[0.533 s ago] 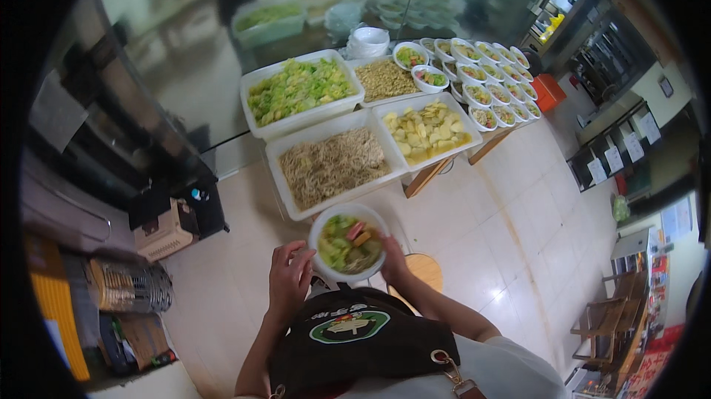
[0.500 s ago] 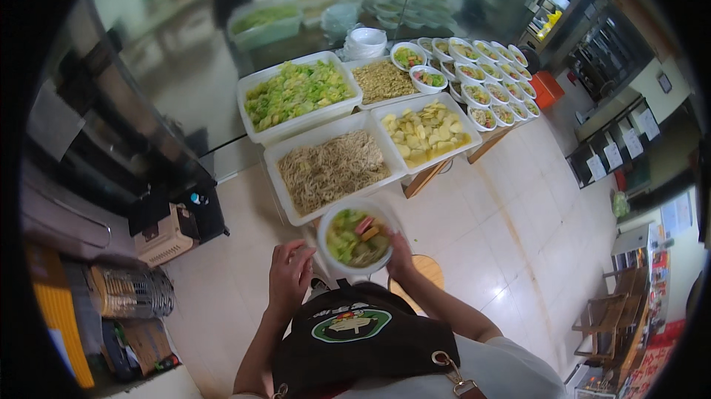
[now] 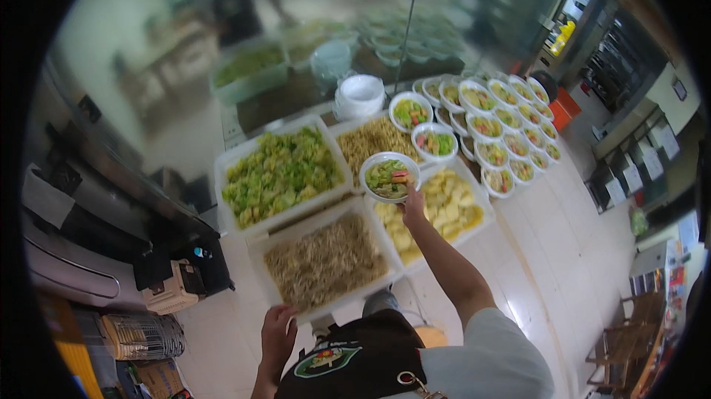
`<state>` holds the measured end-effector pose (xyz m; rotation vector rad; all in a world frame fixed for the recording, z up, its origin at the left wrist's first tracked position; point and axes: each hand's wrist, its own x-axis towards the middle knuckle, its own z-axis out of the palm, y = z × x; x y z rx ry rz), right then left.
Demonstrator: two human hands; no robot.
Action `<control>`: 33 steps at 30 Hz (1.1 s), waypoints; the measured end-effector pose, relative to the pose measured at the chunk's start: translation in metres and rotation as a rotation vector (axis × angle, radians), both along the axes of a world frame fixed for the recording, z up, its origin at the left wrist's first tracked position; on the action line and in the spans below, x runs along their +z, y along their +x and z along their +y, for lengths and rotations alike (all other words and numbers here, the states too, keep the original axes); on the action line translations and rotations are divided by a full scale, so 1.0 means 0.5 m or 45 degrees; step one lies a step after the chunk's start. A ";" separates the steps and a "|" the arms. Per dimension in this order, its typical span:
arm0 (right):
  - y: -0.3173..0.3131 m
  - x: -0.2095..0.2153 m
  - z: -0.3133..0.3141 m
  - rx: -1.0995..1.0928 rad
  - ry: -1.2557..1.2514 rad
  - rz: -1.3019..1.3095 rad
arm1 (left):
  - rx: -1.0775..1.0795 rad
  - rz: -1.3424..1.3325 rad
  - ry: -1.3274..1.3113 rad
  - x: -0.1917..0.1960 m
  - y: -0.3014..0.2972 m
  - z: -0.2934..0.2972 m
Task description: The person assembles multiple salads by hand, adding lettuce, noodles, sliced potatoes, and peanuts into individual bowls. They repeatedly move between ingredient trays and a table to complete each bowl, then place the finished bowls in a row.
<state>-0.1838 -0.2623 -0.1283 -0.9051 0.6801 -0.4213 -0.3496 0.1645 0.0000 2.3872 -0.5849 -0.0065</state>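
Up at twelve o'clock, the right hand (image 3: 412,203) pinches a full bowl (image 3: 389,175) and should keep it level, while the left hand (image 3: 278,336) hangs loose, gripping nothing.

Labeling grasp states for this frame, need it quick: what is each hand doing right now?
Left hand: empty, fingers loosely curled, by the near edge of the noodle tray.
Right hand: closed on the rim of the bowl, held out over the trays.

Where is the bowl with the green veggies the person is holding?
The bowl is held up in the right hand, above the yellow-food tray, near the filled bowls.
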 end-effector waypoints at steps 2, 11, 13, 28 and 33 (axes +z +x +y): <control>0.137 0.012 -0.057 0.143 -0.076 0.231 | 0.176 0.178 0.046 -0.018 0.017 -0.033; 0.418 -0.129 -0.243 0.319 -0.682 0.521 | 0.452 0.487 0.188 -0.112 -0.029 -0.097; 0.401 -0.094 -0.186 0.403 -0.338 0.523 | 0.481 0.463 0.171 -0.199 -0.092 -0.037; 0.542 0.150 -0.251 0.626 -1.914 -0.036 | 0.757 0.731 0.037 -0.131 -0.024 -0.189; 0.831 0.100 -0.298 0.910 -2.204 -0.072 | 0.767 0.664 0.025 -0.132 -0.044 -0.195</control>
